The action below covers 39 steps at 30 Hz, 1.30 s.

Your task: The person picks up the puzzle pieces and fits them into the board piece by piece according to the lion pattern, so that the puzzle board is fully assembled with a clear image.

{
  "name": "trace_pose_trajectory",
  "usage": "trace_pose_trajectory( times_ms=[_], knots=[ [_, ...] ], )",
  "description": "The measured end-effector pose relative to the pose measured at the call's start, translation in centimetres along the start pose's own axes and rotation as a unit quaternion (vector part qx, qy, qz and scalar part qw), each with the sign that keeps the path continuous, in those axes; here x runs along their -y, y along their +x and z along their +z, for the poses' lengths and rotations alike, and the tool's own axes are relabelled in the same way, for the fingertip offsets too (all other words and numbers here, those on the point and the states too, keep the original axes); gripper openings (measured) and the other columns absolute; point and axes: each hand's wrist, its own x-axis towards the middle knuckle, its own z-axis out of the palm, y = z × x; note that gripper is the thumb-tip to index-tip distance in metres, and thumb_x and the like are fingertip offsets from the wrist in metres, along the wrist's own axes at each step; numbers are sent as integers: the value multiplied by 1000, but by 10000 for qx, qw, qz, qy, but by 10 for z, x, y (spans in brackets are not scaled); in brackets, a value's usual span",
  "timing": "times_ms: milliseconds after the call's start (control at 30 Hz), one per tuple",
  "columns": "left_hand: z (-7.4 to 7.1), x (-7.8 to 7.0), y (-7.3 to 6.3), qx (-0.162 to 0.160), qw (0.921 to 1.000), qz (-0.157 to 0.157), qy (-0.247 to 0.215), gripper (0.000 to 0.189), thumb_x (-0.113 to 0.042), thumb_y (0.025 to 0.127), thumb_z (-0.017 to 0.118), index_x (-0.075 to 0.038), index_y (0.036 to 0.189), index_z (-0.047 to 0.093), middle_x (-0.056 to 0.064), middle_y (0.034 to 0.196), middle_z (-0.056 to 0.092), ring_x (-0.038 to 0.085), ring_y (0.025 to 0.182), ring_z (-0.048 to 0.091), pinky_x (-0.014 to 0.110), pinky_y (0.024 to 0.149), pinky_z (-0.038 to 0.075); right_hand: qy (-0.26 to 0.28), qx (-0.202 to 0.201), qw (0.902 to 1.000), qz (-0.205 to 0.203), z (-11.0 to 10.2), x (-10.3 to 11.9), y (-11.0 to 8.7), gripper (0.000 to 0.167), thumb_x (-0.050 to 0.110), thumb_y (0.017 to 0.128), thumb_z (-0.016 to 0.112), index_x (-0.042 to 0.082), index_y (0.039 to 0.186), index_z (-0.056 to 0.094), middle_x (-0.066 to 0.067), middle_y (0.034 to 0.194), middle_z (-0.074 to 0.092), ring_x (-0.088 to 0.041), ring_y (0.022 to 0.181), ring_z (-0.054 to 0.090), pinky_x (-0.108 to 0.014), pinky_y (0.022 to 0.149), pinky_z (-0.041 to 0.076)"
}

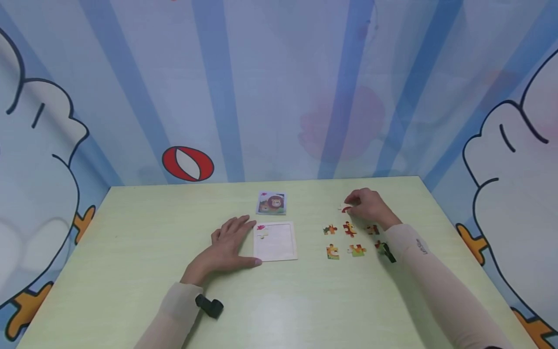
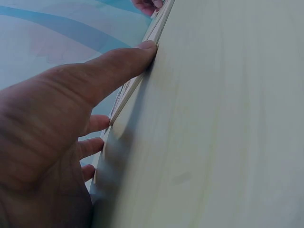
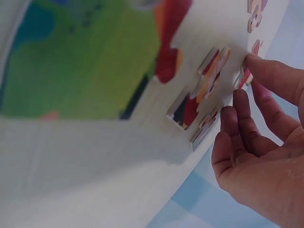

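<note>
A square white puzzle tray (image 1: pixel 275 241) lies flat on the table, with one pink-and-cream piece (image 1: pixel 261 231) in its upper left corner. My left hand (image 1: pixel 228 247) is spread along the tray's left side; its thumb touches the tray edge (image 2: pixel 151 52) near the bottom corner, and the index finger reaches the top corner. Over at the back right, my right hand (image 1: pixel 370 207) pinches a red-and-white puzzle piece (image 1: pixel 346 208) between thumb and fingers, at table level. In the right wrist view that piece (image 3: pixel 244 78) is partly hidden by the fingertips.
Several loose puzzle pieces (image 1: pixel 349 229) lie in rows below the right hand, including a green-and-orange one (image 1: pixel 357 250). One green piece (image 1: pixel 380 246) is partly covered by the wrist camera. A picture card with a lion (image 1: pixel 272 202) lies behind the tray. A printed curtain (image 1: pixel 279 97) backs the table.
</note>
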Motion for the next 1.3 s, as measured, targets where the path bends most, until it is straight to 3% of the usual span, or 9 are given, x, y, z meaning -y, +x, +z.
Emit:
trace_pose_trajectory(
  times_ms=[167,400,500,933,1300],
  knots=[
    [0,0,0,-1,10000,13,-17,105,-52,85,85,-22,170,32,8,181,20,43,167,12,74,127,15,179,-78,9998,33,1,-1,-2,27,12,100,72,3,126,70,-22,130,69,-36,120,64,-53,106,54],
    [2,2,0,30,10000,16,-42,104,-52,86,85,-22,170,32,8,182,18,42,167,11,73,128,14,596,-114,9981,95,-3,1,-6,22,14,101,73,5,121,72,-19,117,72,-30,103,65,-38,84,53],
    [2,2,0,55,10000,7,-48,104,-52,86,85,-22,170,31,7,182,18,41,168,10,73,128,13,828,-79,9964,155,-3,2,-7,21,15,102,73,5,120,73,-18,115,74,-29,100,66,-35,80,51],
    [1,1,0,32,10000,26,-37,105,-53,86,85,-21,170,32,8,182,19,42,167,11,73,128,15,1498,174,9886,-32,-1,11,-8,29,23,104,72,8,128,74,-16,121,75,-29,109,69,-40,97,51],
    [-1,-1,-1,22,10000,-10,-43,106,-53,84,85,-20,170,33,10,181,19,43,167,11,74,128,14,1638,242,9859,-224,10,28,-6,31,28,100,77,10,126,79,-13,121,78,-27,108,70,-38,93,55]
  ],
)
